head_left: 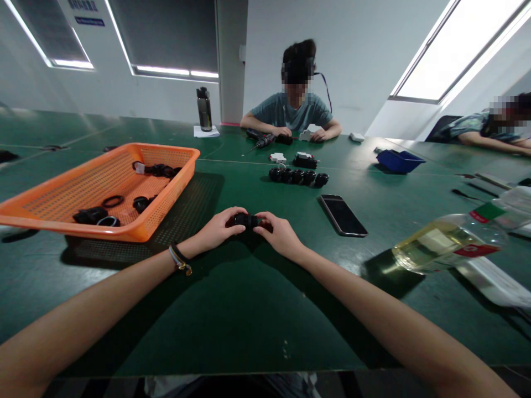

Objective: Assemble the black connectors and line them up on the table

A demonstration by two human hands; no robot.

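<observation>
Between my hands, just above or on the green table [257, 309], is a small black cylindrical part [246, 221] with a ridge around its middle. My left hand [222, 228] grips its left end between thumb and fingers. On the right end, my right hand [277, 232] pinches it with thumb and fingertips. The part's exact kind is too small and dark to make out. Beyond my hands, a row of several shiny black round parts [297, 177] lies on the table. To the left, an orange plastic basket [143, 224] holds black parts [92, 215], a black ring [113, 201] and bundled black cable [160, 169].
A smartphone [343, 215] lies right of my hands. Farther right are a bottle of yellow liquid [435, 243] and a blue tray [399, 161]. Across the table sit a person [295, 113], a power drill [263, 140] and a dark water bottle [204, 110]. Another person [481, 130] leans in at far right.
</observation>
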